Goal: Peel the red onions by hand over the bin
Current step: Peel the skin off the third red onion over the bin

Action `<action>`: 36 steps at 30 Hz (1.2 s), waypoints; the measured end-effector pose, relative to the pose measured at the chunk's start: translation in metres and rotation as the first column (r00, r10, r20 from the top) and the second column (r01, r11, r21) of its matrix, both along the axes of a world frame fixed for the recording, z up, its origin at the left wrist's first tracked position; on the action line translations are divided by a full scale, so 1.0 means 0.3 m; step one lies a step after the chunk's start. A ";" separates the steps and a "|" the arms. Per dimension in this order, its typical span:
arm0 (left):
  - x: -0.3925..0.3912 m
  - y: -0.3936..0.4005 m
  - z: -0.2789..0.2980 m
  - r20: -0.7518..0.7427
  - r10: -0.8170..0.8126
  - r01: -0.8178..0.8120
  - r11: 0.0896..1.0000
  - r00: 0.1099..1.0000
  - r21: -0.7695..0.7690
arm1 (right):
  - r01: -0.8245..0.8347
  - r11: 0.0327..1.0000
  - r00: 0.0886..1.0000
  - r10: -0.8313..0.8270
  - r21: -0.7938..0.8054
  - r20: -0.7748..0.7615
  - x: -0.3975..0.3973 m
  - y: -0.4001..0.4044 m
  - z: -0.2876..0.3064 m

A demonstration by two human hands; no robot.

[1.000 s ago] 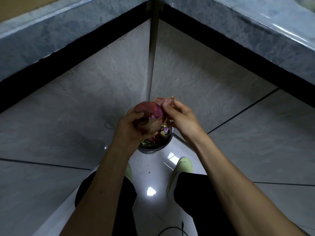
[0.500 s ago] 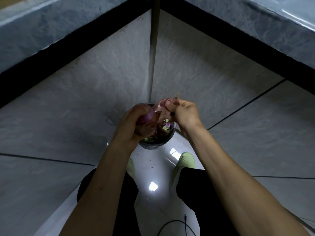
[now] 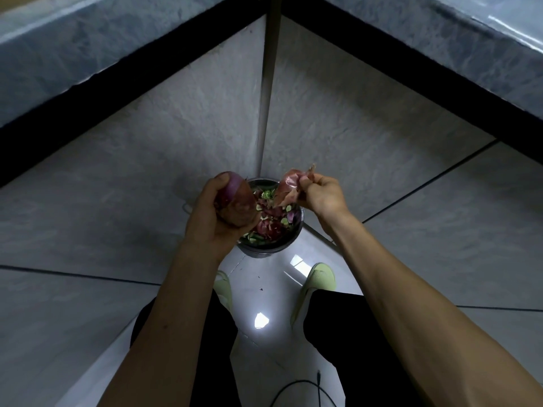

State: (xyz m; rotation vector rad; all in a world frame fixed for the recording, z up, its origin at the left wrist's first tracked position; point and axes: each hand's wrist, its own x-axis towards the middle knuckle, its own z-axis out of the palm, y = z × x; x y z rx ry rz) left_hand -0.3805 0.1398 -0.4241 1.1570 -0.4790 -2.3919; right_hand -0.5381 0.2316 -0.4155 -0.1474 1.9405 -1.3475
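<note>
- We see the left hand (image 3: 216,214) curled around a red onion (image 3: 236,202), fingers and thumb wrapped round its lower part, holding it above the left edge of the bin (image 3: 289,240).
- The top of the onion shows smooth purple flesh where the skin is off; the side facing us is covered in brownish-red skin.
- The right hand (image 3: 321,195) pinches a piece of loose peel (image 3: 289,186) between thumb and fingers; the papery pink-red flap hangs down over the right part of the bin.
- The peel and the onion are apart, with a gap between them through which we look into the bin.
- The bin is a round metal container standing on the floor in the corner where two tiled walls (image 3: 182,133) meet; inside it lie red onion skins mixed with green and pale vegetable scraps (image 3: 271,223).
- Below the hands we see dark trousers (image 3: 329,327) and two pale green shoes (image 3: 318,279) on a glossy floor (image 3: 261,289), with a black cable (image 3: 305,386) lying near the bottom edge.
- Grey stone counter edges (image 3: 73,54) run along the upper corners.
</note>
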 end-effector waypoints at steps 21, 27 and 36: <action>-0.035 0.019 -0.003 -0.055 -0.185 0.173 0.969 0.981 -0.175 | -0.387 0.890 0.902 0.309 -0.243 -0.303 0.095 0.080 0.070; -0.034 0.050 0.011 -0.077 -0.264 0.221 0.908 0.961 -0.357 | -0.234 0.938 0.952 0.167 -0.256 -0.258 0.082 0.129 0.103; -0.019 0.092 0.025 -0.113 -0.227 0.152 0.876 0.967 -0.457 | -0.301 0.928 0.797 0.119 -0.219 -0.592 0.124 0.163 0.134</action>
